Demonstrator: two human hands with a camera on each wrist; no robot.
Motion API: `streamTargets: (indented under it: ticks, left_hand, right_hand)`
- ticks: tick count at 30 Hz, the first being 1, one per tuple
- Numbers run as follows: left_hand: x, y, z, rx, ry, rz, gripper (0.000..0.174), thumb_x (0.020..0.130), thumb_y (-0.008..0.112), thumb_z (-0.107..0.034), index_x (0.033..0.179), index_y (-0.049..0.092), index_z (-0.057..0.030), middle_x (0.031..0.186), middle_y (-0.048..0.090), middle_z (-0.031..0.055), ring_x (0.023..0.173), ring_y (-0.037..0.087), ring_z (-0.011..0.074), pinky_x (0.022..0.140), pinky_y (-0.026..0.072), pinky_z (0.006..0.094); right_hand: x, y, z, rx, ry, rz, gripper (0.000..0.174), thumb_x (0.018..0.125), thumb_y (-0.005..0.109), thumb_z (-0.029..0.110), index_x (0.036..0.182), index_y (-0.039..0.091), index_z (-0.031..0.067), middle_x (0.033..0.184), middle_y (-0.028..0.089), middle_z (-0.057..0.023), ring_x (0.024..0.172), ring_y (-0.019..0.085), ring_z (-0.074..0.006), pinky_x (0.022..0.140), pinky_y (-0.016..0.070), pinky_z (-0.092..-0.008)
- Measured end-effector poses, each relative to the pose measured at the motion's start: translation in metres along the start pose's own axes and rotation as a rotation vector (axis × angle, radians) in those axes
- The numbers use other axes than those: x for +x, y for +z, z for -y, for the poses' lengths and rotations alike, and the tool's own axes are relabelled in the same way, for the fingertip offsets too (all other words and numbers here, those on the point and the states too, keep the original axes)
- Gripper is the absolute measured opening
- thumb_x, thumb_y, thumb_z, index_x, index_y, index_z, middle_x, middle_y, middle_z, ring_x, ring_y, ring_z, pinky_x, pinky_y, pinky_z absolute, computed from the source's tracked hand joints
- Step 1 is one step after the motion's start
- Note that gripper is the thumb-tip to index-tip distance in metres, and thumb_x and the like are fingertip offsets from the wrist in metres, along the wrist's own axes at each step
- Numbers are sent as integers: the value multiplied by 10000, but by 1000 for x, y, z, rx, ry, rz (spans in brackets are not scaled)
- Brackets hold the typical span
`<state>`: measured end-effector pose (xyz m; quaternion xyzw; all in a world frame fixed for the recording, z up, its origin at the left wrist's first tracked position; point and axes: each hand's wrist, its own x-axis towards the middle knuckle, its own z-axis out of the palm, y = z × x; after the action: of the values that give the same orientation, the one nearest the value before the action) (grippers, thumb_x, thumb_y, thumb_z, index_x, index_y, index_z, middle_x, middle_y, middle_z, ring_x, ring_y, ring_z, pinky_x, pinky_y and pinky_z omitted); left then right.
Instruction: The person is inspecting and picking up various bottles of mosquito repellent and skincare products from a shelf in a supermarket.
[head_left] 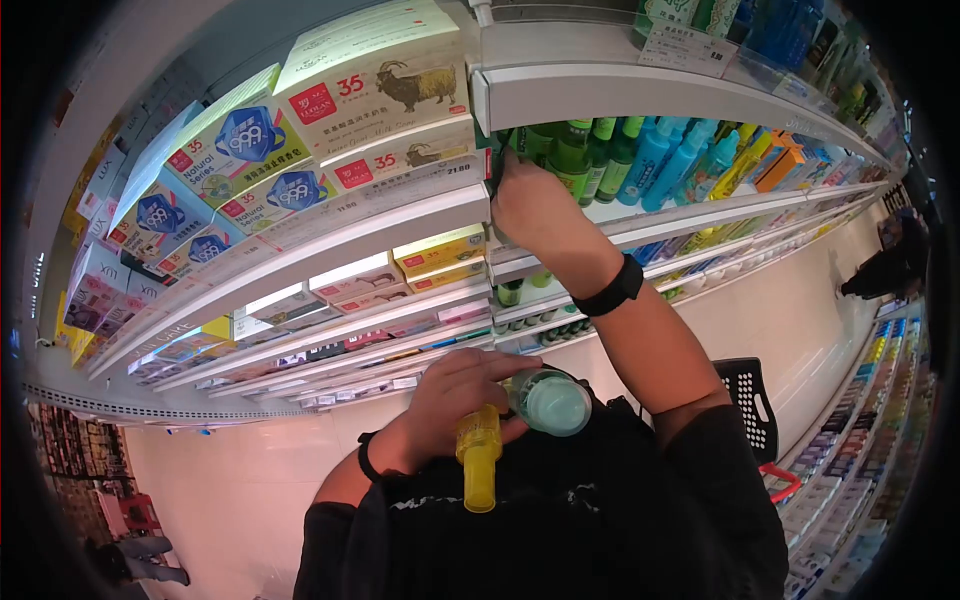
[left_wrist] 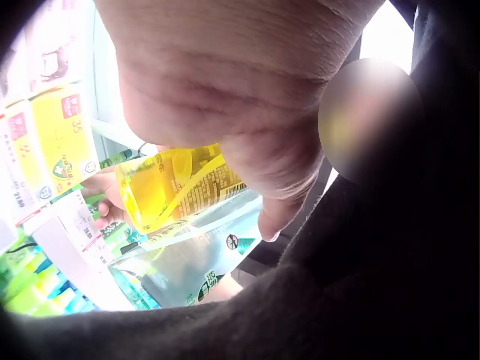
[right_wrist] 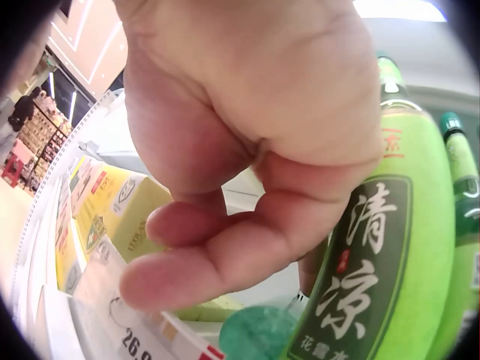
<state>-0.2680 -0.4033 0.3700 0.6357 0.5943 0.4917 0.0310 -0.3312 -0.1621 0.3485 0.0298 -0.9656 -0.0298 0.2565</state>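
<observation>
My left hand (head_left: 450, 395) grips two bottles in front of the body: a yellow bottle (head_left: 480, 462) and a clear, pale teal bottle (head_left: 558, 404) beside it. A barcode label shows on the yellow one in the left wrist view. My right hand (head_left: 545, 210) reaches into the shelf at the end of a row of green bottles. In the right wrist view its fingers are bent, right by a bright green bottle (right_wrist: 390, 232) with a dark label. A round teal-green object (right_wrist: 259, 332) sits below them. I cannot tell whether the right hand grips anything.
Boxed soaps (head_left: 370, 85) fill the shelf to the left of the right hand. Blue bottles (head_left: 650, 160) stand to the right of the green ones. Price tags line the shelf edge (head_left: 400, 195). A black perforated basket (head_left: 748, 405) is below the right arm.
</observation>
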Motion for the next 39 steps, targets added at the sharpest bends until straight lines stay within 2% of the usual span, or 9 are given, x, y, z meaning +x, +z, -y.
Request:
streamTargets:
  ticks: [6,9,19,21,24,27,30,33,39]
  left_hand:
    - [6,-15,4,9,-43,10,356,697,816,-162,798,482,-96,1148,656,189,967,657,307,770,510,340]
    - [5,-19,3,106,-123,-16,526,620,889,-178,1024,591,-20,1046,692,140,894,672,256,762,527,323]
    - [1,-31,2,80,-53,-47,560,606,895,-192,1054,610,-15,1026,695,125,896,671,251,782,516,325]
    - [4,-37,-6,103,-81,-7,380,737,803,-144,743,431,-70,1060,676,218,865,684,316,721,539,336]
    - [1,-36,-6,134,-63,-32,386,751,799,-156,746,422,-72,1040,680,220,861,685,313,721,541,330]
    - [1,-37,-7,116,-51,-28,383,755,796,-148,755,420,-71,1030,681,224,871,687,311,726,542,332]
    - [4,-33,-8,91,-35,-24,381,752,796,-135,760,421,-72,1025,682,226,873,690,312,723,542,334]
    - [5,-31,-10,100,-50,-17,378,747,799,-125,757,425,-72,1026,682,223,869,693,313,728,543,337]
    - [-1,-32,-14,89,-143,-21,369,739,804,-116,741,437,-76,1030,685,212,876,693,311,754,547,345]
  right_hand:
    - [29,-18,9,252,278,212,195,849,530,139,860,657,-9,850,654,-209,803,642,-359,727,530,-413]
    - [47,-49,19,396,442,264,179,861,557,77,945,706,21,1008,679,-192,952,664,-330,776,555,-385]
    - [90,4,6,253,431,272,162,837,605,69,961,707,46,1012,692,-142,948,672,-296,789,551,-354]
    - [96,6,5,218,415,308,184,814,629,59,980,709,62,1017,691,-137,969,667,-291,800,548,-347]
    - [92,-5,5,227,416,354,195,820,618,53,991,709,71,1025,687,-143,986,660,-293,824,541,-351]
    - [107,178,-52,978,373,-46,200,831,606,65,1004,706,73,1032,685,-147,992,657,-297,834,533,-358]
    - [73,20,-13,519,366,114,240,891,495,131,965,668,-19,970,663,-245,881,655,-361,741,515,-368]
    - [82,5,-10,323,427,273,202,844,597,95,1011,708,67,1056,686,-135,983,663,-297,823,531,-366]
    - [102,4,4,132,356,398,220,847,618,133,1035,710,66,1071,681,-125,1008,656,-285,835,531,-353]
